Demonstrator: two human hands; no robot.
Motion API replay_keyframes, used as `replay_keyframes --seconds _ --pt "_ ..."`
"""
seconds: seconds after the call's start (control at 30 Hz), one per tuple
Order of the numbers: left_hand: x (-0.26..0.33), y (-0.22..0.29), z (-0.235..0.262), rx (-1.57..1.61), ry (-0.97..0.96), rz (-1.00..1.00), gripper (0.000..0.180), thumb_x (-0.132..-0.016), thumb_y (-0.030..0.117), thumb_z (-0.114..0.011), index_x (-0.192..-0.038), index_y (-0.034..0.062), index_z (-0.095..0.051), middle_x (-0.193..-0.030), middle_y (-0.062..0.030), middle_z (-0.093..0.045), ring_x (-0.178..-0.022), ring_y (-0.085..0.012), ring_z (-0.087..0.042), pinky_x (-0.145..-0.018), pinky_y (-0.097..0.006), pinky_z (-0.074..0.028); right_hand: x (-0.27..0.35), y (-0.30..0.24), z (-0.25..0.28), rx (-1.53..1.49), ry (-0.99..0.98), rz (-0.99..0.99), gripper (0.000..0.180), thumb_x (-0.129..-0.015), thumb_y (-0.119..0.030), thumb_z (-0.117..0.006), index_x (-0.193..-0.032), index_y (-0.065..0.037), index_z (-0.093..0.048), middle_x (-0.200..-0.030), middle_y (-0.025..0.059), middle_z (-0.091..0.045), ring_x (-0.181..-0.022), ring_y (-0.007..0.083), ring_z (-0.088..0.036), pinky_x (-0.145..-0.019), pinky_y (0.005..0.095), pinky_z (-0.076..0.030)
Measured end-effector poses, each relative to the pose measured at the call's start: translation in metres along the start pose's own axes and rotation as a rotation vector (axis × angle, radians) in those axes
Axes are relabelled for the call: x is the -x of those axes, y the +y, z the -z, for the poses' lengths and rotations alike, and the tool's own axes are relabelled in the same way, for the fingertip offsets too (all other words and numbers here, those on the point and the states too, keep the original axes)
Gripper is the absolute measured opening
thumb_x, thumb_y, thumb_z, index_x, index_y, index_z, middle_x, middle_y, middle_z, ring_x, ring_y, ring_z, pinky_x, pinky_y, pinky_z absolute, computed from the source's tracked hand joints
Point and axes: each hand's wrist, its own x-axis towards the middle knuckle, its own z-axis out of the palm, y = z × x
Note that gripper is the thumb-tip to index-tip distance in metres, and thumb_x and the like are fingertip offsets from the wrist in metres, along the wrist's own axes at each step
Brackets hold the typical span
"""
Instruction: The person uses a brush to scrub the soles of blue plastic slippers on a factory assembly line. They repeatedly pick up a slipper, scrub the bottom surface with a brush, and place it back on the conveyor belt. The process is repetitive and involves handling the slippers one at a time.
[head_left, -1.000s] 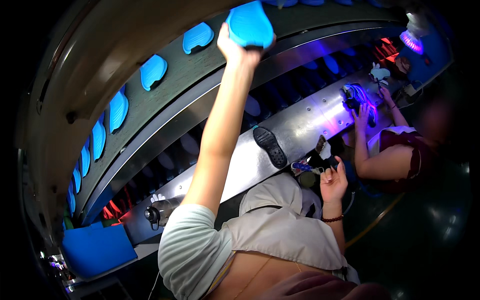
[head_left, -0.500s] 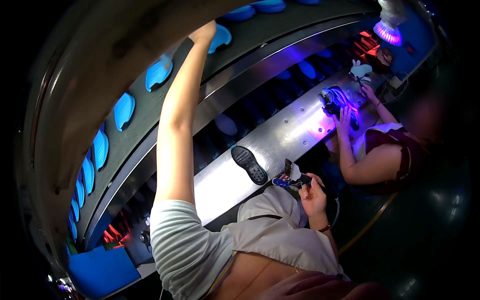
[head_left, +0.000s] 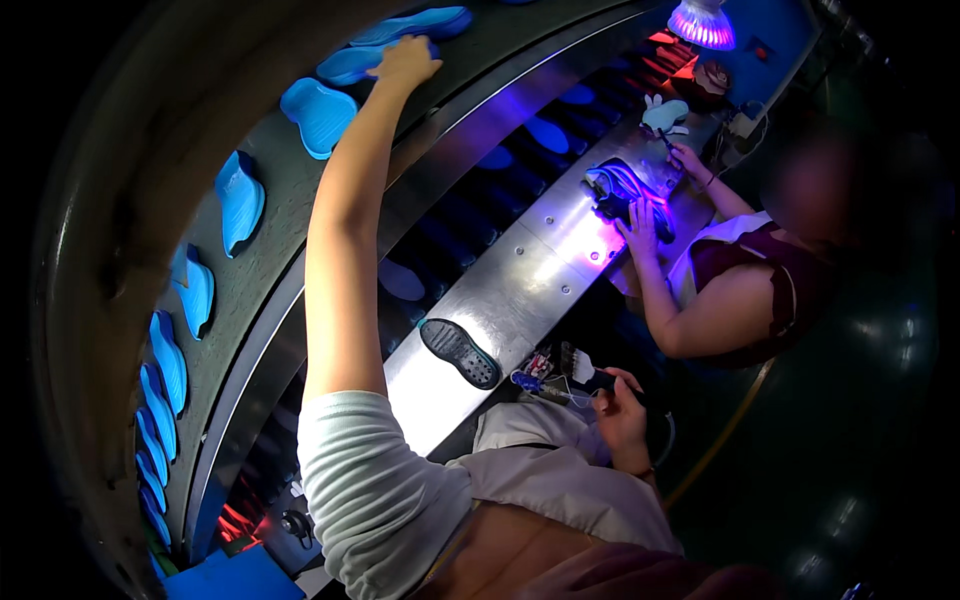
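My left hand [head_left: 408,62] reaches far up over the dark belt [head_left: 290,215], its fingers spread and touching the edge of a blue shoe sole [head_left: 350,64]. Part of that sole is hidden by the hand. Low on the right, my right hand [head_left: 622,415] is closed around the dark handle of a brush [head_left: 582,367] with a pale, flat head. On the metal bench [head_left: 425,395] between my arms lies a black shoe sole [head_left: 460,353], its holed tread side up.
More blue soles [head_left: 240,203] line the curved belt. A dark housing [head_left: 110,250] overhangs its far side. At right, a co-worker's hands [head_left: 645,228] work on a shoe under a violet lamp [head_left: 702,22]. Small bottles [head_left: 535,368] stand beside the brush.
The view has shifted, so the bench and co-worker appear further left. My left hand now shows clear of the housing's edge, fingers spread at a blue sole. My right hand still holds the brush.
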Motion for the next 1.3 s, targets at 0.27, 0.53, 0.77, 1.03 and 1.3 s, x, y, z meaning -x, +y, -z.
replay_keyframes --seconds 0.27,0.53,0.77,1.03,1.3 --pt "0.037 0.022 -0.005 0.179 0.295 -0.511 0.043 -0.078 0.043 -0.053 -0.101 0.0067 -0.051 -0.099 -0.0142 -0.055 -0.092 -0.0326 -0.054 -0.076 -0.042 -0.044 -0.015 0.005 -0.005 0.018 -0.159 -0.049 0.028 -0.086 -0.009 -0.045 -0.113 -0.002 -0.047 -0.113 0.0127 -0.050 -0.104 0.0225 -0.048 -0.090 0.0295 -0.037" --pt "0.178 -0.004 0.025 0.729 0.605 -0.417 0.036 -0.073 0.029 -0.066 -0.088 -0.0009 -0.053 -0.093 -0.0142 -0.056 -0.087 -0.0242 -0.053 -0.077 -0.031 -0.041 -0.044 -0.051 -0.018 -0.198 -0.372 -0.086 0.025 -0.089 -0.015 -0.040 -0.108 -0.002 -0.049 -0.105 0.0104 -0.051 -0.096 0.0212 -0.049 -0.086 0.0301 -0.038" --pt "0.330 -0.049 0.000 2.355 -0.083 0.279 0.036 -0.067 -0.005 -0.050 -0.102 0.0006 -0.045 -0.096 -0.0114 -0.053 -0.088 -0.0245 -0.053 -0.082 -0.036 -0.044 -0.026 -0.010 -0.060 -0.276 -0.412 -0.089 0.029 -0.090 -0.020 -0.042 -0.111 -0.001 -0.049 -0.105 0.0087 -0.053 -0.095 0.0182 -0.050 -0.085 0.0286 -0.039" --pt "0.470 -0.101 0.012 2.715 -0.664 -0.039 0.103 -0.062 0.065 -0.057 -0.131 -0.0011 -0.020 -0.126 -0.0246 -0.035 -0.116 -0.0368 -0.038 -0.097 -0.048 -0.029 -0.041 -0.048 -0.073 -0.960 -0.152 -0.395 0.020 -0.079 0.000 -0.054 -0.098 0.006 -0.054 -0.092 0.0122 -0.058 -0.083 0.0169 -0.057 -0.074 0.0258 -0.047" --pt "0.524 -0.114 -0.033 2.575 -0.746 0.093 0.099 -0.064 0.075 -0.039 -0.131 0.0043 -0.025 -0.129 -0.0210 -0.033 -0.117 -0.0326 -0.036 -0.098 -0.045 -0.028 -0.056 -0.083 -0.093 -1.140 -0.388 -0.439 0.020 -0.078 -0.001 -0.053 -0.097 0.006 -0.055 -0.092 0.0121 -0.058 -0.082 0.0171 -0.057 -0.075 0.0265 -0.047"
